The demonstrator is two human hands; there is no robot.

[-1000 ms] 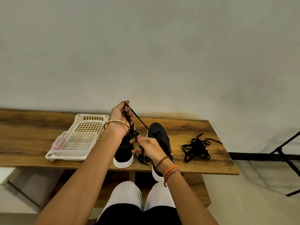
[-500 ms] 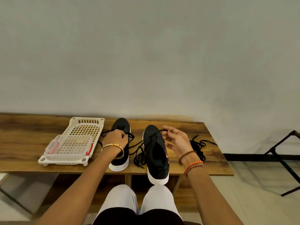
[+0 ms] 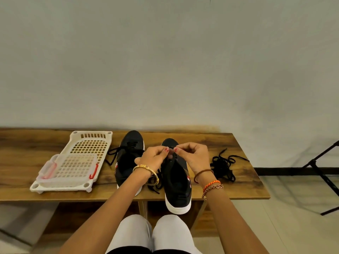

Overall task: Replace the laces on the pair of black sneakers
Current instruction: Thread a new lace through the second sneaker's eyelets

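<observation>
- The left hand [image 3: 153, 157] hangs over the gap between the two sneakers, its fingers curled in and the thumb and forefinger pinched together at the lace [image 3: 172, 156] of the right sneaker [image 3: 176, 182].
- The right hand [image 3: 194, 157] meets it from the other side, fingers bent, thumb and forefinger pinching the same lace at the upper eyelets; the fingertips of both hands almost touch.
- The right sneaker stands near the counter's [image 3: 229, 143] front edge, its white heel jutting over that edge.
- The left sneaker [image 3: 128, 158] sits just beside it, further toward the back edge, its loosened lace [image 3: 114, 154] trailing out toward the tray.
- A loose bundle of black laces [image 3: 222, 166] lies toward the counter's right end.
- A white perforated tray [image 3: 91, 143] lies toward the left, with a clear lidded box [image 3: 69, 168] resting in its front part.
</observation>
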